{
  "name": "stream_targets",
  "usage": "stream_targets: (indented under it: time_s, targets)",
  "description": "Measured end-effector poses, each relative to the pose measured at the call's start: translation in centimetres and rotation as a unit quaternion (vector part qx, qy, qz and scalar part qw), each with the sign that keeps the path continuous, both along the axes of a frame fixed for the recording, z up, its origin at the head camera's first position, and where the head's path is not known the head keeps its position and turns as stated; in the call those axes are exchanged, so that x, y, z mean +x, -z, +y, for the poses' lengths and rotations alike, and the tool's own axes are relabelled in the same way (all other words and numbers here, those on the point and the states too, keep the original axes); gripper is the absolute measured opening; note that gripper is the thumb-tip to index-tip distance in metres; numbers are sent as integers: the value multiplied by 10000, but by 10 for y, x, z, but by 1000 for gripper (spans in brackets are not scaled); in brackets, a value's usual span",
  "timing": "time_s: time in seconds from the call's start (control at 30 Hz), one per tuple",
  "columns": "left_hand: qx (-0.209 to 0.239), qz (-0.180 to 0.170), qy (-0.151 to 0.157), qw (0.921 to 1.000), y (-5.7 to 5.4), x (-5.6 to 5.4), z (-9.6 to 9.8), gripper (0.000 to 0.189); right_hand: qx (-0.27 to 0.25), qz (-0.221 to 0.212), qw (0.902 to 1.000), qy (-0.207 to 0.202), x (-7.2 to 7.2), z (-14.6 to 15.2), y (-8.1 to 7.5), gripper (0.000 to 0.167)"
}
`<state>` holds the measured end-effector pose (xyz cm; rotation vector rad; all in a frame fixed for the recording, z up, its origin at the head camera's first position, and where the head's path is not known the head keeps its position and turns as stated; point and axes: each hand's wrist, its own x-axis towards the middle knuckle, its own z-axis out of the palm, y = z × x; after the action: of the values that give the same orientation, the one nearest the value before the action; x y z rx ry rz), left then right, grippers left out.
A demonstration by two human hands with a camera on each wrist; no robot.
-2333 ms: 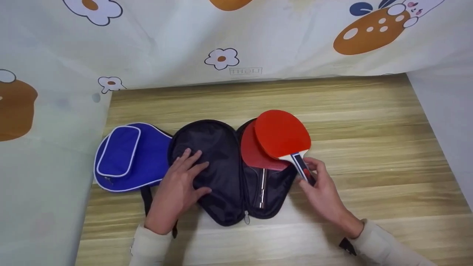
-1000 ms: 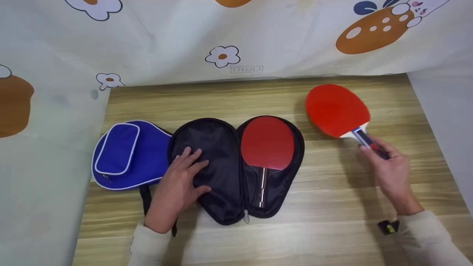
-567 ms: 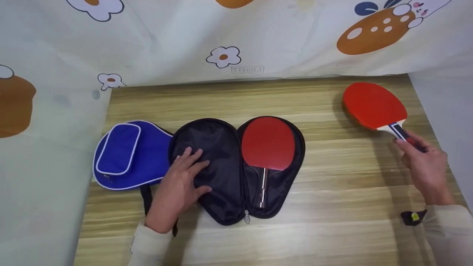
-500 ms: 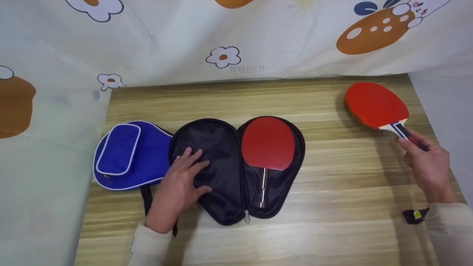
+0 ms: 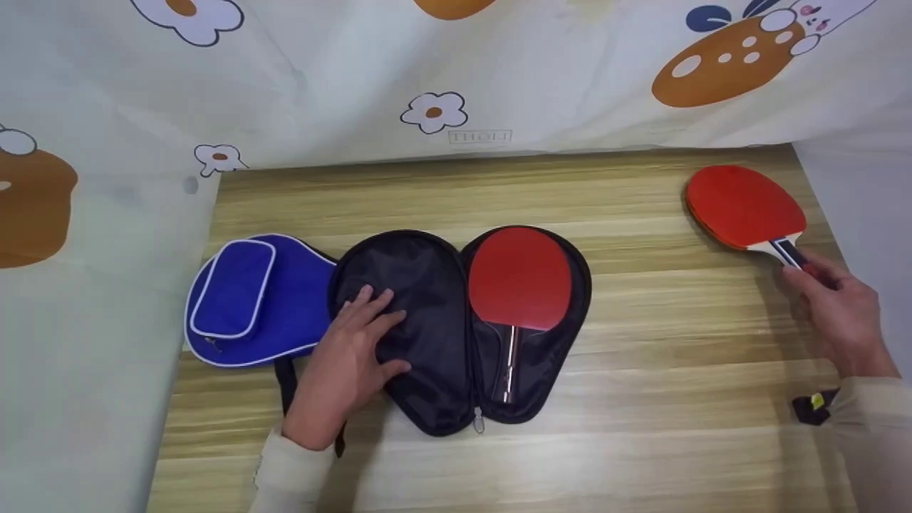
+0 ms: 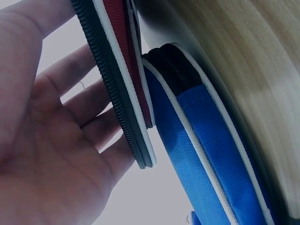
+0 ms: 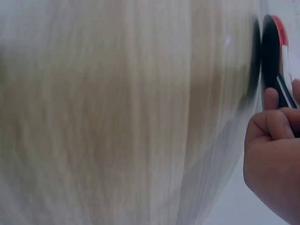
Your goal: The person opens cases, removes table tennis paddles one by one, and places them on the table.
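My right hand [image 5: 844,317] grips the handle of a red table tennis paddle [image 5: 746,205] at the far right of the table. In the right wrist view this paddle [image 7: 271,51] shows its dark underside close over the wood. With fingers spread, my left hand [image 5: 349,363] rests on the black lining of an unzipped paddle case [image 5: 427,342]. A second red paddle [image 5: 520,278] lies in the case's right half, handle toward me. The left wrist view shows the left hand [image 6: 61,122] at the zipped edge of the case [image 6: 115,84].
A blue paddle case [image 5: 299,306] with white piping and a small front pocket lies at the left, partly under the black one. Its black strap [image 5: 285,385] hangs toward me. A patterned sheet [image 5: 342,85] hangs along the back edge of the wooden table [image 5: 662,427].
My right hand has lifted the upper paddle off the case and carried it to the far right, lowering it toward the table. The second paddle is now fully uncovered. My left hand stays put.
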<state>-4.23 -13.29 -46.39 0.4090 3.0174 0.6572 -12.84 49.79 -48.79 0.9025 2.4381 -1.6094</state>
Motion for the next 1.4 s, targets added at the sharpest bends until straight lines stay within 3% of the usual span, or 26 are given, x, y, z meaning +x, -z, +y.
stream_targets:
  time_s: [0.07, 0.27, 0.43, 0.57, 0.77, 1.13, 1.4]
  targets:
    - [8, -5, -14, 10000, 0, 0, 0, 68, 169, -163, 9996, -131, -1, 4, 1, 64]
    - [-6, -17, -32, 10000, 0, 1, 0, 68, 834, -549, 9950, -19, 0, 13, 2, 56]
    - [-26, -18, -14, 10000, 0, 1, 1, 68, 1863, -750, 9793, -253, 1, 12, 5, 72]
    - [-12, -52, -17, 10000, 0, 0, 2, 67, 2408, -837, 9663, -356, 2, 9, 6, 71]
    - [-40, -91, -24, 9999, 0, 0, 2, 68, 2502, -978, 9621, -462, 2, 8, 6, 69]
    - [-66, -136, -37, 9999, 0, 0, 1, 68, 2633, -777, 9595, -635, 1, 6, 7, 67]
    - [7, -122, -49, 9999, 0, 1, 2, 67, 3154, -311, 9474, -444, -1, -19, 0, 69]
